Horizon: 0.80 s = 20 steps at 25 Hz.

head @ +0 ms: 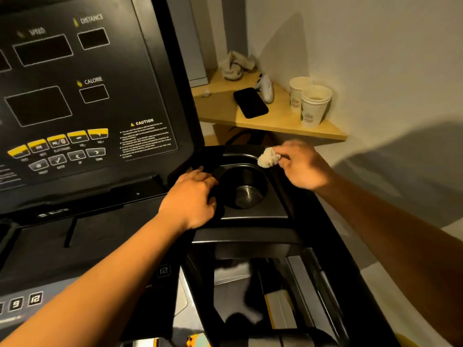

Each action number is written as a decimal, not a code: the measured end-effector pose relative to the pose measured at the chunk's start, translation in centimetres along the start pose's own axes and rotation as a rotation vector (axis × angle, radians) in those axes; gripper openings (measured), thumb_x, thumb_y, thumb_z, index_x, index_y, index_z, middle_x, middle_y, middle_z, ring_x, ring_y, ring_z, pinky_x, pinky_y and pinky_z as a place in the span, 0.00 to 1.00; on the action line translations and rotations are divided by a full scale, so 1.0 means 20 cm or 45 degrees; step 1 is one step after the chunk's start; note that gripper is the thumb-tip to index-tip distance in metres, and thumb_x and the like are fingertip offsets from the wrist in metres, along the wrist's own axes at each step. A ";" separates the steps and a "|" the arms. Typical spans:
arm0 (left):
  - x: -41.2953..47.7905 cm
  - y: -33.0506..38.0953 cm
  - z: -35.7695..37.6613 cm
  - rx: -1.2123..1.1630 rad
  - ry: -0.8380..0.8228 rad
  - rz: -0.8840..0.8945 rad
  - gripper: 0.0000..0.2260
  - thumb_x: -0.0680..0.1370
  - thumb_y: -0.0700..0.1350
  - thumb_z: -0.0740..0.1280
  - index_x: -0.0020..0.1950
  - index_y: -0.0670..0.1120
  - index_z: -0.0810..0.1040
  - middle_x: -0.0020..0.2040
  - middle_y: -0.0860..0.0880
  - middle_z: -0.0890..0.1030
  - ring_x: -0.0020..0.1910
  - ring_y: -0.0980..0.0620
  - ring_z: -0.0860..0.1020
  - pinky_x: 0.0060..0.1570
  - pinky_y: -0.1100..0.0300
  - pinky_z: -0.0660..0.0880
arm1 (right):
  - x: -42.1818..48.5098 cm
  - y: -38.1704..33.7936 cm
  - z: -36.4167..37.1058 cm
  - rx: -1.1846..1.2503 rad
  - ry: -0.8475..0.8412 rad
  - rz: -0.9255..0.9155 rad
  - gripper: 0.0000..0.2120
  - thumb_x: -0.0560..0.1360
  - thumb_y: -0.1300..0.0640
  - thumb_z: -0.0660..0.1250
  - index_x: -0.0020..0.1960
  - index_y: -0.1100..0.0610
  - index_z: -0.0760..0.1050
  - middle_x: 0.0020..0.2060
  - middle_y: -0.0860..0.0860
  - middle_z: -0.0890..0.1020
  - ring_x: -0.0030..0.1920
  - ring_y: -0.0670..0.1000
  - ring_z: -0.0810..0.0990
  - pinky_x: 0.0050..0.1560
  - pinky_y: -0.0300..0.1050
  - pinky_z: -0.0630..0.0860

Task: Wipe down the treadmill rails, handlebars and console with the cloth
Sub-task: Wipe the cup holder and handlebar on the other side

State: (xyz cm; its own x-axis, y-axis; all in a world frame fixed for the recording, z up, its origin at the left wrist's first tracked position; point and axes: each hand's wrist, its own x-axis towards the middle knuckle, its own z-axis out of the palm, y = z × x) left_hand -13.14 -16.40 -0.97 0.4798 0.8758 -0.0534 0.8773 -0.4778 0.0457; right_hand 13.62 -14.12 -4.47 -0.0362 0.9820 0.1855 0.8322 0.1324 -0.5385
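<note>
The black treadmill console fills the left, with display windows and yellow buttons. To its right is a black tray with a round cup holder. My left hand rests on the tray's left edge, fingers curled over the cup holder's rim. My right hand hovers over the tray's far right corner and pinches a small crumpled pale cloth in its fingertips. The right handlebar runs down toward the lower right under my right forearm.
A wooden corner shelf behind the tray carries a black phone, a white controller, stacked paper cups and a bunched rag. A white wall stands to the right.
</note>
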 end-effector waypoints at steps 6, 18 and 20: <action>0.01 -0.02 0.01 -0.059 0.044 -0.027 0.22 0.72 0.49 0.63 0.65 0.47 0.76 0.68 0.46 0.74 0.73 0.46 0.65 0.70 0.54 0.60 | -0.08 -0.13 0.05 0.002 -0.034 -0.081 0.15 0.73 0.59 0.61 0.55 0.55 0.83 0.67 0.60 0.73 0.70 0.59 0.69 0.72 0.45 0.61; 0.00 0.00 -0.02 0.037 -0.030 -0.037 0.27 0.67 0.50 0.58 0.63 0.43 0.77 0.62 0.43 0.78 0.67 0.42 0.71 0.68 0.54 0.63 | 0.29 -0.41 0.13 -0.156 -0.338 -0.239 0.18 0.73 0.44 0.64 0.56 0.54 0.73 0.57 0.52 0.77 0.59 0.57 0.76 0.54 0.51 0.75; 0.00 0.00 -0.02 0.033 -0.035 -0.030 0.28 0.68 0.50 0.57 0.66 0.44 0.75 0.66 0.44 0.76 0.71 0.42 0.67 0.71 0.53 0.59 | 0.20 -0.29 0.02 -0.142 -0.257 -0.117 0.19 0.72 0.44 0.65 0.57 0.54 0.74 0.55 0.53 0.80 0.56 0.59 0.78 0.52 0.52 0.76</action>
State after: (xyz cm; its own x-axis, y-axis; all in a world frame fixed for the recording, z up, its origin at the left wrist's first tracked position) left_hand -13.14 -16.30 -0.58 0.4588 0.8848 -0.0816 0.8883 -0.4589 0.0183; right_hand 8.46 -10.90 -0.86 -0.2148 0.9751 0.0554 0.8759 0.2174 -0.4308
